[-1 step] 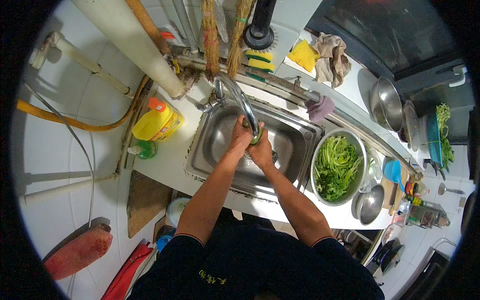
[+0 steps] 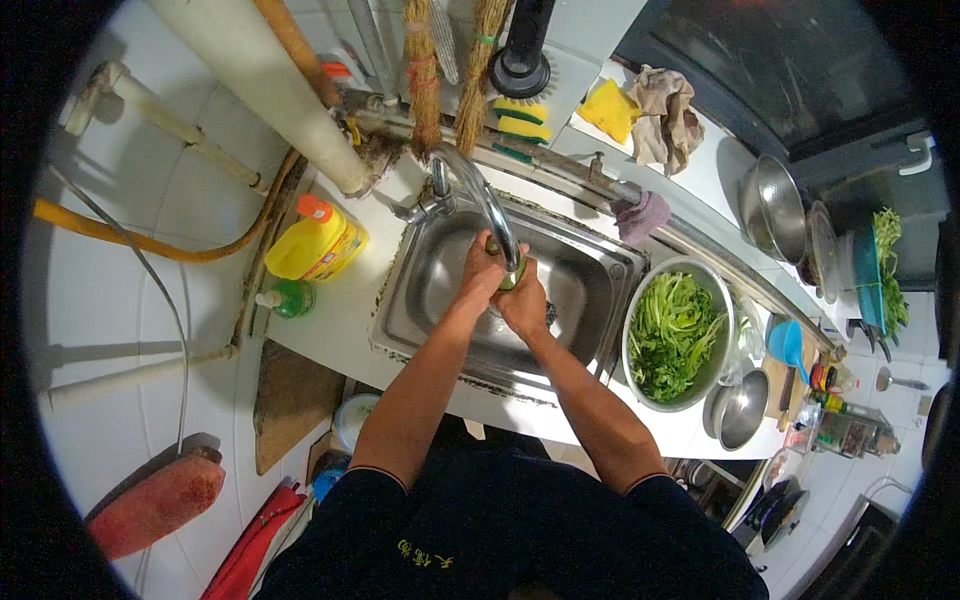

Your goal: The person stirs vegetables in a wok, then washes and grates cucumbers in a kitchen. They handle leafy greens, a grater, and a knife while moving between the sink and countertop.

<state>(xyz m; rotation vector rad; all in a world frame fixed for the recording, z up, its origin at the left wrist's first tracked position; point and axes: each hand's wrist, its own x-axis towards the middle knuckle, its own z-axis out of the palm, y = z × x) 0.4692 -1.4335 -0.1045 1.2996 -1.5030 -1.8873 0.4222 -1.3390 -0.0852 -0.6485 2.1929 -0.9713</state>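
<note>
- We see the white worktop (image 2: 345, 320) crossing the frame's middle, with the steel sink (image 2: 590, 275) set in it.
- Right of centre sits a bowl (image 2: 640, 305) full of greens (image 2: 672, 330).
- A yellow bottle (image 2: 315, 245) stands left of centre.
- Our left hand (image 2: 487, 272) and right hand (image 2: 525, 303) meet at centre under the tap (image 2: 485, 195), both closed around a small green thing (image 2: 512, 277).

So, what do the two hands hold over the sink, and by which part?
Both hands, left hand and right hand, close around a small green thing under the faucet. It is mostly hidden, so the part held cannot be told.
</note>
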